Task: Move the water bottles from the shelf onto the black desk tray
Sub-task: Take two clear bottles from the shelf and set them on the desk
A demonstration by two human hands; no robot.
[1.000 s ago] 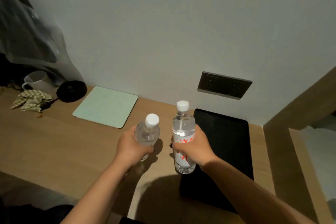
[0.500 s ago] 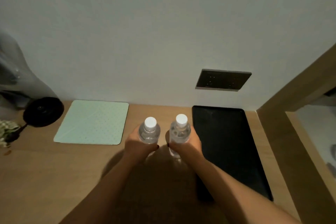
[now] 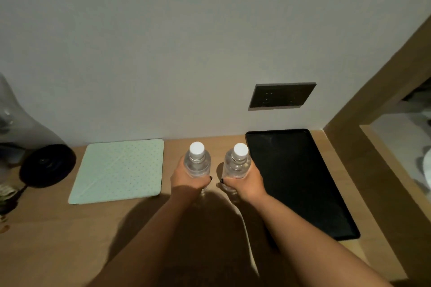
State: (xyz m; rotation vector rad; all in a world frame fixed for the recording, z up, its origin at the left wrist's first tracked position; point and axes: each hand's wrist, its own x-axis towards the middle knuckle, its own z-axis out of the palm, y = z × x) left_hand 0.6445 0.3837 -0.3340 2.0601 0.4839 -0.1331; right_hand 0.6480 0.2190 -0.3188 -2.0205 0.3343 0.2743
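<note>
I hold two clear water bottles with white caps upright over the wooden desk. My left hand (image 3: 186, 178) grips the left bottle (image 3: 197, 162) around its body. My right hand (image 3: 245, 183) grips the right bottle (image 3: 238, 163) the same way, just left of the black desk tray (image 3: 300, 182). The tray lies flat against the wall at the right with nothing on it. Both bottles' lower parts are hidden by my hands.
A pale green dotted pad (image 3: 119, 170) lies left of my hands. A black round object (image 3: 47, 165) sits at the far left. A dark socket plate (image 3: 282, 95) is on the wall above the tray. A wooden partition (image 3: 373, 170) borders the tray's right side.
Both hands with their bottles have come closer together and level, and the view has tilted down and turned left to face the desk squarely. The bottles have shifted slightly toward the wall.
</note>
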